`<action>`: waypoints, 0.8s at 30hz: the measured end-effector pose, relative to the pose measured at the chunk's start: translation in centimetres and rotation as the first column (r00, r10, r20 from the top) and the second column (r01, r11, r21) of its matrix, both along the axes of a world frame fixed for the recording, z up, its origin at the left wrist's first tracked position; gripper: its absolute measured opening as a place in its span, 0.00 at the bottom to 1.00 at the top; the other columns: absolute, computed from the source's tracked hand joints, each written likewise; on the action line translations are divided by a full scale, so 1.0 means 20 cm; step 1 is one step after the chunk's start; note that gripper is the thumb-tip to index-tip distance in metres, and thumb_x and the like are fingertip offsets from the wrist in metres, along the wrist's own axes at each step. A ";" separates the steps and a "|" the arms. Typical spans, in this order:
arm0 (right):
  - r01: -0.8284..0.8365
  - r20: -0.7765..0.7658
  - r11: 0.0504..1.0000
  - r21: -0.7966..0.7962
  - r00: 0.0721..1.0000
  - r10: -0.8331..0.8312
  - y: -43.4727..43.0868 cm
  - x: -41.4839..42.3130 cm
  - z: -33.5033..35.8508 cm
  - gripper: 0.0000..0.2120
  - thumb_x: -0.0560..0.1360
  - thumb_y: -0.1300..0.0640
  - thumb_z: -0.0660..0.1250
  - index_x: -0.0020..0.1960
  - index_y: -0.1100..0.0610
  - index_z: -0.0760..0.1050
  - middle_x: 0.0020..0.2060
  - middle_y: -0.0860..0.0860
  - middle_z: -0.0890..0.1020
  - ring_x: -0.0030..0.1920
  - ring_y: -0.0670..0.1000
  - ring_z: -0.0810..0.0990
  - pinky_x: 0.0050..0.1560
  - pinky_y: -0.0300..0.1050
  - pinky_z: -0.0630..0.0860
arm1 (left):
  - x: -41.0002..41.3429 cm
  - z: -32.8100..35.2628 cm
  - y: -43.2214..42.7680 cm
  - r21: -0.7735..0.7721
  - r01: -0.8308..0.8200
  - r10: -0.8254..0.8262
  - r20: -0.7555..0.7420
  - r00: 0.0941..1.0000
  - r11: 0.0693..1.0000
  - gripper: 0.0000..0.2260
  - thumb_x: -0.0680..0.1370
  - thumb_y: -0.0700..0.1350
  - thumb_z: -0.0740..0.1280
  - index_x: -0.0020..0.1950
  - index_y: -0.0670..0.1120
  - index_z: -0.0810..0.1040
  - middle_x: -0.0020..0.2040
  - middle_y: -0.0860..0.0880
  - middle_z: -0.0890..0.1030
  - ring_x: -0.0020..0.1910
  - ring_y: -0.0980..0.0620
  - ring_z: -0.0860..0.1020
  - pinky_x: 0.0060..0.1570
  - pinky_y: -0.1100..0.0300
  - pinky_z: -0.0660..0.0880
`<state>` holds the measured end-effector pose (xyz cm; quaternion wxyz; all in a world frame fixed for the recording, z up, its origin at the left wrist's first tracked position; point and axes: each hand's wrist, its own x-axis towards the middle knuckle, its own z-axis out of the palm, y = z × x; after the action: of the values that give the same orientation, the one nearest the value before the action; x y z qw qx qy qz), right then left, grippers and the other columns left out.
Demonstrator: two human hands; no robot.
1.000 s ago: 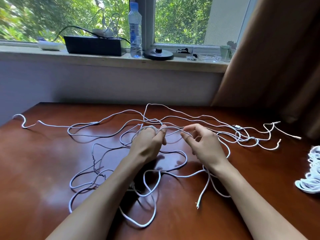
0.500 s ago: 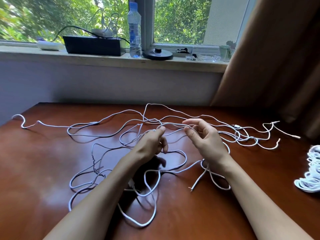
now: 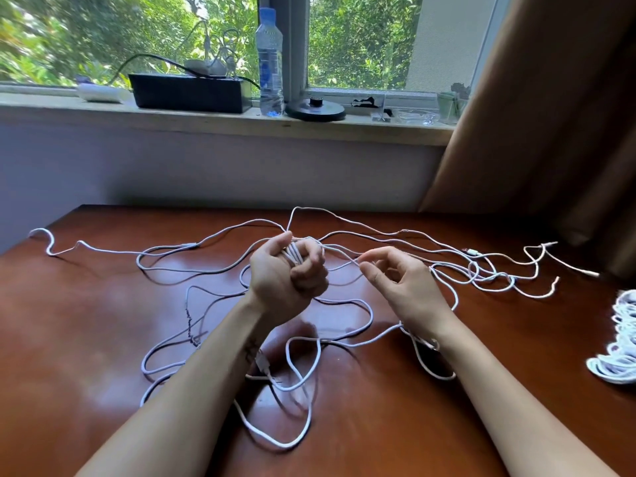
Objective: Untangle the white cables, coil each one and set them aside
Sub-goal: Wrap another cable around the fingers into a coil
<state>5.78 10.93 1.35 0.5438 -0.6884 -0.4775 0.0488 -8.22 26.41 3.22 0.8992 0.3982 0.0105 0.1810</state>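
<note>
Several white cables lie tangled across the brown wooden table. My left hand is raised above the tangle, palm turned toward me, with a few turns of white cable wound around its fingers. My right hand is just to its right, thumb and forefinger pinching the strand that runs from the left hand. The strand's loose end trails under my right wrist. A finished pile of coiled white cables rests at the table's right edge.
A window sill behind the table holds a black box, a water bottle, a round black base and small clutter. A brown curtain hangs at the right. Loose cable ends reach the table's far left and right.
My left hand has turned palm up and lifted, with more cable wound on its fingers. My right hand has shifted right along the strand, and the loose end has been drawn in toward my wrist.
</note>
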 end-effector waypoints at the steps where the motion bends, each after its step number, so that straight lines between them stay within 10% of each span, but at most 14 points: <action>1: 0.005 0.005 1.000 -0.013 1.000 -0.005 0.00 0.00 0.00 0.01 0.78 0.52 0.72 0.48 0.49 0.82 0.41 0.53 0.83 0.40 0.55 0.78 0.43 0.51 0.76 | -0.01 0.01 0.00 -0.059 -0.011 0.013 0.035 0.999 0.998 0.24 0.78 0.51 0.49 0.31 0.41 0.76 0.24 0.50 0.51 0.23 0.53 0.49 0.29 0.62 0.49; 9: 0.000 0.125 0.985 -0.172 0.992 0.022 0.00 0.02 -0.03 0.06 0.75 0.48 0.75 0.44 0.50 0.83 0.35 0.51 0.83 0.33 0.50 0.76 0.39 0.48 0.74 | -0.02 0.02 0.03 -0.393 0.059 0.037 0.232 0.972 0.918 0.29 0.83 0.60 0.49 0.56 0.40 0.80 0.26 0.51 0.61 0.26 0.54 0.54 0.24 0.61 0.59; 14: -0.146 0.107 0.964 -0.223 0.979 0.173 0.02 -0.03 -0.04 0.01 0.74 0.53 0.76 0.46 0.50 0.85 0.40 0.49 0.85 0.40 0.53 0.81 0.45 0.52 0.78 | 0.02 0.03 0.05 -0.404 -0.103 0.165 0.121 0.979 0.909 0.16 0.84 0.49 0.55 0.61 0.41 0.76 0.31 0.52 0.62 0.26 0.54 0.61 0.27 0.63 0.64; 24: 0.026 0.347 0.993 -0.112 0.938 0.015 0.02 -0.03 -0.03 0.06 0.74 0.49 0.76 0.49 0.49 0.84 0.37 0.43 0.80 0.38 0.44 0.78 0.43 0.44 0.76 | 0.12 -0.03 0.01 0.227 -0.418 0.450 -0.111 0.886 0.879 0.12 0.86 0.37 0.51 0.61 0.44 0.73 0.28 0.53 0.67 0.25 0.56 0.64 0.36 0.57 0.62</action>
<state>5.25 11.42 0.74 0.4106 -0.7178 -0.5603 -0.0474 -5.86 26.52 2.66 0.7877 0.4859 0.1542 0.3460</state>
